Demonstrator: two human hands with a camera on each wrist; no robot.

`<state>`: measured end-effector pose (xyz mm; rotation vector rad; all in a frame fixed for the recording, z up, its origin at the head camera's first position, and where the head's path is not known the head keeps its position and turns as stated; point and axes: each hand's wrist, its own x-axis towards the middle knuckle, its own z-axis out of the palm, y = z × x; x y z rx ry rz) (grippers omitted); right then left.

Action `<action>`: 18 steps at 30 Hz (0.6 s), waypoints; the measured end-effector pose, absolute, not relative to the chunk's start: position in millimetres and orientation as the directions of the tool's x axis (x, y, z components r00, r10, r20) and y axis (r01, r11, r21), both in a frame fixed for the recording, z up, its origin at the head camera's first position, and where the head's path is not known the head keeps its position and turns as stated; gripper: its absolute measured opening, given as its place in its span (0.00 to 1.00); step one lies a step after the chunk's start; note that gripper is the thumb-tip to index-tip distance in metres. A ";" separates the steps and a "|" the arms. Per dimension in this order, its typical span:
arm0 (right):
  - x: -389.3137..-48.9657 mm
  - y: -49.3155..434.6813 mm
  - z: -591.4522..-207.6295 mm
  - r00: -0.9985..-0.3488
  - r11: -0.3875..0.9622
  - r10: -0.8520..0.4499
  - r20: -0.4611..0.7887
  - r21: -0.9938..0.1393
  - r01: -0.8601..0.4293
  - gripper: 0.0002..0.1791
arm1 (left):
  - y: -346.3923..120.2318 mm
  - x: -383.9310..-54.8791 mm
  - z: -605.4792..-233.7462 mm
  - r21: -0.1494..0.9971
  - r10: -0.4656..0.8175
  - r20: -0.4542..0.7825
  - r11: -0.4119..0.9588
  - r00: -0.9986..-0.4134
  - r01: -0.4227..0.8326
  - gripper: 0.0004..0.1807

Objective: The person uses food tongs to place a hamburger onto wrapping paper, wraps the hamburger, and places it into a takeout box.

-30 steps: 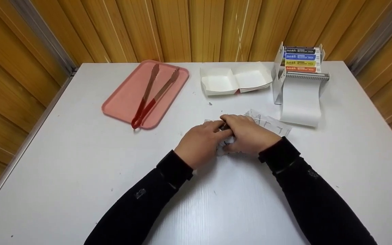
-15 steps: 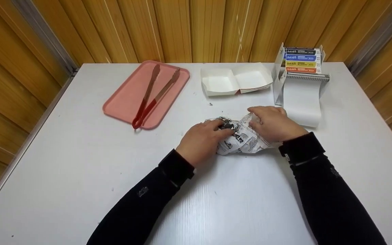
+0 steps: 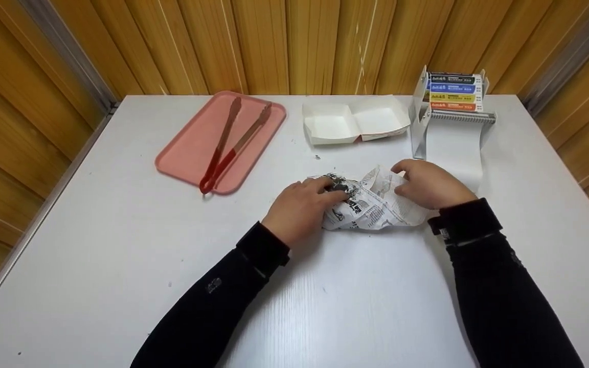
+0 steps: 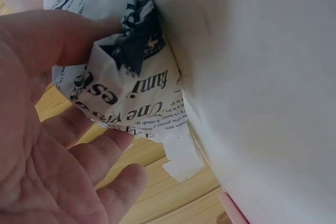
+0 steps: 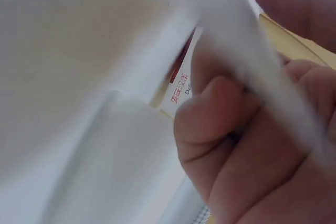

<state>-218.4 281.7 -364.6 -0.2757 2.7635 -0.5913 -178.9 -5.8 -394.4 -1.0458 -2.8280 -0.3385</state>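
Note:
A bundle of crumpled white food-wrapping paper (image 3: 361,204) with black newspaper print lies on the white table; what is inside it is hidden. My left hand (image 3: 299,209) grips its left end from above. In the left wrist view the thumb (image 4: 63,38) lies on the printed paper (image 4: 128,85) while the other fingers bend behind it. At the loose right end is my right hand (image 3: 430,184), thumb and forefinger apart beside the raised paper edge. The right wrist view shows its fingers (image 5: 210,114) bent, the thumb (image 5: 294,3) held off, and a blurred paper flap (image 5: 262,66) crossing before them.
Behind the bundle stands an unfolded white paper burger box (image 3: 356,122). Back left, red-handled tongs (image 3: 218,163) lie on a pink tray (image 3: 182,148). A metal stand (image 3: 458,115) with several coloured boxes and a hanging sheet of white paper (image 3: 453,143) is close beyond the right hand.
My right hand has moved right, away from the left hand and along the paper, whose right end now shows spread out. The left hand stays on the left end.

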 end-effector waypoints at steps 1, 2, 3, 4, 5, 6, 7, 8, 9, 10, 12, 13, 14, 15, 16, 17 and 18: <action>-218.7 284.2 -363.7 -0.936 0.890 -0.249 -0.249 -0.440 -0.120 0.29 | -5.8 -178.7 -394.4 0.174 0.627 0.174 0.740 -0.760 0.650 0.30; -218.9 286.4 -362.9 -0.936 0.881 -0.251 -0.248 -0.459 -0.114 0.28 | -5.7 -178.5 -394.4 0.177 0.624 0.169 0.742 -0.763 0.646 0.31; -218.8 288.4 -361.8 -0.935 0.869 -0.249 -0.252 -0.484 -0.101 0.27 | -5.5 -178.2 -394.2 0.177 0.621 0.161 0.746 -0.767 0.642 0.31; -219.0 289.8 -361.3 -0.934 0.857 -0.249 -0.255 -0.508 -0.090 0.26 | -5.6 -178.0 -394.1 0.175 0.619 0.151 0.751 -0.771 0.637 0.31; -218.9 291.0 -360.8 -0.934 0.840 -0.248 -0.256 -0.538 -0.076 0.26 | -5.6 -177.7 -394.0 0.175 0.616 0.140 0.755 -0.775 0.632 0.31; -218.9 291.8 -360.8 -0.935 0.812 -0.245 -0.257 -0.581 -0.053 0.26 | -5.4 -177.5 -393.8 0.175 0.613 0.131 0.759 -0.779 0.627 0.32; -218.5 292.3 -361.0 -0.936 0.775 -0.243 -0.256 -0.631 -0.029 0.25 | -5.3 -177.3 -393.7 0.175 0.610 0.121 0.763 -0.783 0.622 0.32; -217.9 292.5 -361.7 -0.935 0.719 -0.244 -0.259 -0.695 0.005 0.25 | -5.0 -177.1 -393.3 0.172 0.609 0.114 0.766 -0.785 0.620 0.32; -217.1 292.1 -362.9 -0.932 0.639 -0.251 -0.263 -0.768 0.045 0.25 | -4.7 -176.8 -393.1 0.170 0.609 0.107 0.767 -0.786 0.618 0.33; -216.0 291.5 -364.5 -0.928 0.543 -0.258 -0.268 -0.835 0.090 0.25 | -4.4 -176.5 -392.9 0.166 0.610 0.104 0.768 -0.786 0.618 0.33; -213.7 289.7 -368.8 -0.917 0.330 -0.274 -0.289 -0.924 0.192 0.24 | -3.7 -175.9 -392.6 0.164 0.609 0.099 0.770 -0.787 0.616 0.33; -212.2 289.0 -370.9 -0.907 0.249 -0.290 -0.306 -0.939 0.237 0.25 | -3.3 -175.4 -392.5 0.165 0.608 0.097 0.771 -0.788 0.616 0.33; -210.8 288.8 -372.9 -0.894 0.191 -0.309 -0.324 -0.942 0.275 0.27 | -3.0 -174.9 -392.5 0.163 0.609 0.097 0.771 -0.787 0.616 0.33; -209.5 289.4 -374.5 -0.881 0.177 -0.324 -0.344 -0.937 0.301 0.31 | -2.8 -174.7 -392.6 0.162 0.608 0.098 0.771 -0.788 0.616 0.33; -208.3 290.7 -375.7 -0.870 0.185 -0.335 -0.362 -0.930 0.316 0.34 | -2.8 -174.4 -392.5 0.160 0.608 0.101 0.771 -0.788 0.616 0.32; -207.3 292.3 -376.6 -0.857 0.205 -0.353 -0.377 -0.924 0.322 0.37 | -2.8 -174.3 -392.7 0.159 0.608 0.102 0.772 -0.788 0.616 0.32; -206.4 294.7 -377.3 -0.843 0.236 -0.373 -0.387 -0.919 0.317 0.39 | -3.1 -174.2 -392.9 0.157 0.607 0.104 0.772 -0.788 0.616 0.32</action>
